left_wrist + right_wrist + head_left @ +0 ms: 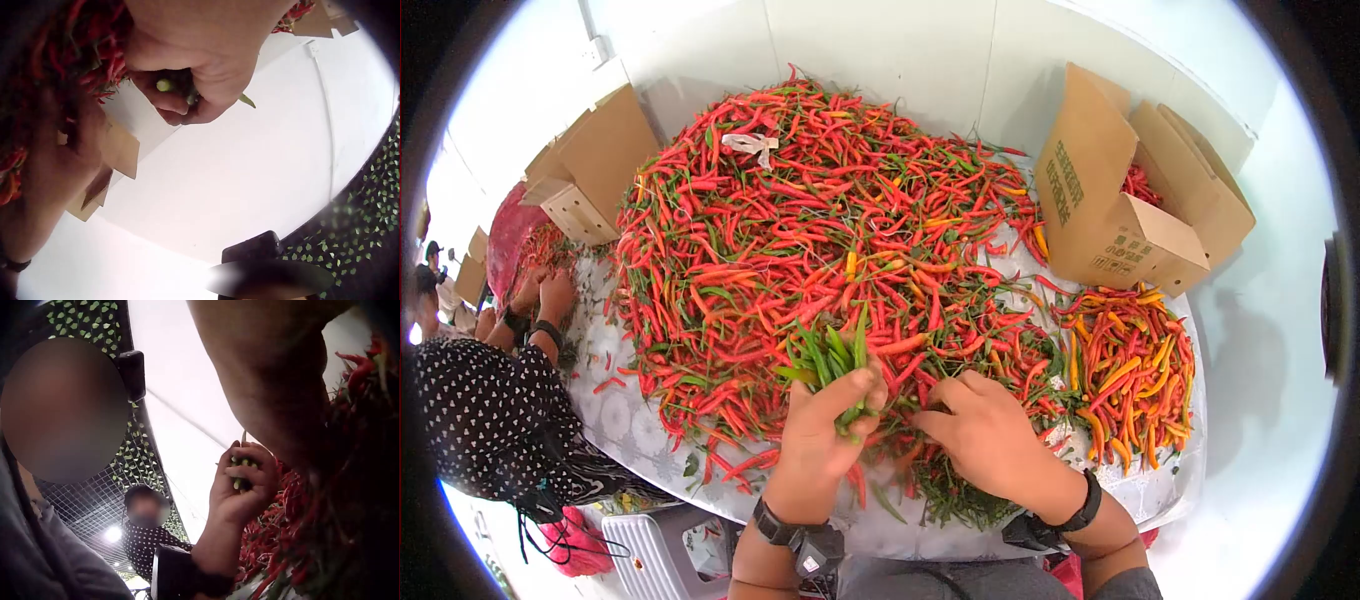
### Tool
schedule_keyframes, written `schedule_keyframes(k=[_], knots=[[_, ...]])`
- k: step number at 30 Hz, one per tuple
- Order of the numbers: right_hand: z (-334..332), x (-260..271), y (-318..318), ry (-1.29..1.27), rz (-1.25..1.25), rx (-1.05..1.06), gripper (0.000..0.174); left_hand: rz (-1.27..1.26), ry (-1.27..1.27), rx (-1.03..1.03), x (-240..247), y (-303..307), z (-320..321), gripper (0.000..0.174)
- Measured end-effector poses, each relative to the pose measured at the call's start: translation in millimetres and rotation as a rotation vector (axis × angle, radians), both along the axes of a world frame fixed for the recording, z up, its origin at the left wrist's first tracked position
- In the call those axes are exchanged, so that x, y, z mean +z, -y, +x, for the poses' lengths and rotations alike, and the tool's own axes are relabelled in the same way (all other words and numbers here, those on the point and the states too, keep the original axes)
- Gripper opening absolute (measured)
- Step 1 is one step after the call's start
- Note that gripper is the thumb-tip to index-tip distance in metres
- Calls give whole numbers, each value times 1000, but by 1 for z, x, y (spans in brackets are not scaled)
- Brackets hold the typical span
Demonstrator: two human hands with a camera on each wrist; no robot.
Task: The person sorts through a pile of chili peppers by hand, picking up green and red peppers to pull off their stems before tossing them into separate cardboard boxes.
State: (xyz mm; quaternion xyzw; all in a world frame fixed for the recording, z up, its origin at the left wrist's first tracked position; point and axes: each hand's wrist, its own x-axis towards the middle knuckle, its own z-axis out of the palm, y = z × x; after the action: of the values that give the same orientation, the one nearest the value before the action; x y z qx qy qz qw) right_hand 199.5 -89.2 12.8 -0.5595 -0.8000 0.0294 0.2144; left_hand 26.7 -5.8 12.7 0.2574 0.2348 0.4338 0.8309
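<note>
My left hand [825,440] grips a bunch of green chili peppers [818,352], their tips pointing up and away from me. In the right wrist view the fingers of that left hand [250,487] are curled round the bunch, with green ends showing between them. My right hand [990,435] is beside it, low at the near side of a big heap of red chili peppers [800,220]. Its fingers are bent, thumb and forefinger close together among peppers and stems; I cannot tell whether they pinch one. Green stems [965,500] lie beneath this hand.
A smaller pile of orange and red peppers [1135,380] lies at the right. Behind it stands an open cardboard box [1090,200] with red peppers inside. Another box [600,150] stands at the left, near a person in a dotted top [490,420]. A scrap [750,147] lies on the heap.
</note>
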Motion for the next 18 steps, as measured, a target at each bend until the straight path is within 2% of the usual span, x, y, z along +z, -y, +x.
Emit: schedule_keyframes(k=[1,4,7,11,12,18], knots=[[2,0,-1,29,9,21,21,5,14,-2,-1,-1,0,29],[13,3,3,-91,76,-65,20,4,24,-10,-1,-3,-1,31],[16,5,6,-121,30,-73,19,-3,26,-9,-1,-2,0,31],[0,-1,5,49,-1,12,23,0,-11,3,0,-2,1,31],[-3,-1,4,59,13,14,27,1,-8,6,-2,-3,0,31],[1,0,3,13,37,90,22,0,-11,23,-1,-5,-1,30]])
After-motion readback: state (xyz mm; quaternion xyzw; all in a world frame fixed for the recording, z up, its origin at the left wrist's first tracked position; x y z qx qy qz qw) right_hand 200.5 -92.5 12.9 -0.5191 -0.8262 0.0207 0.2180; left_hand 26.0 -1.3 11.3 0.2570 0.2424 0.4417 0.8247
